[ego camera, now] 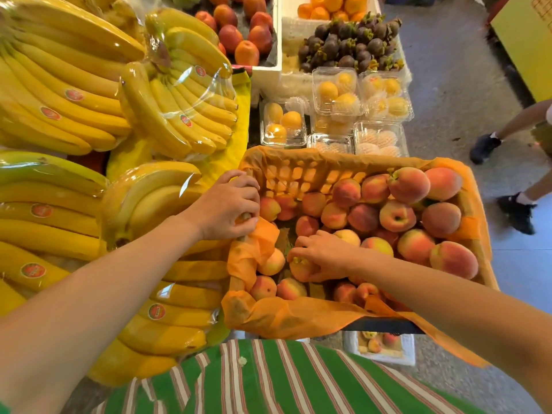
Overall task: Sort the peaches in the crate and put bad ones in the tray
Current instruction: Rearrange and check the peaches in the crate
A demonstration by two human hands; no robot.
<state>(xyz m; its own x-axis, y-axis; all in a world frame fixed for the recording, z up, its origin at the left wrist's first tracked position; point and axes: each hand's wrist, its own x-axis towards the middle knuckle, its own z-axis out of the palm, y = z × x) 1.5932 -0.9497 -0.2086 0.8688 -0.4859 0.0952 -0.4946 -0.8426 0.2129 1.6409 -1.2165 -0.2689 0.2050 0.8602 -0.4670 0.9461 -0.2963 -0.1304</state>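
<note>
An orange crate (301,171) lined with orange paper holds several pink-yellow peaches (409,185), heaped mostly on its right side. My left hand (227,204) curls over the crate's left wall and grips a peach (243,218) that shows only between its fingers. My right hand (324,253) reaches into the near middle of the crate and grips another peach (300,268) from above. A white foam tray (409,352) with a few peaches in it sits on the floor below the crate's near edge, partly hidden by my right arm.
Wrapped banana bunches (74,100) fill the stand on the left. Clear boxes of yellow fruit (334,91), mangosteens (349,43) and foam boxes of red and orange fruit stand behind the crate. A passer-by's legs and shoes (516,210) are on the floor at right.
</note>
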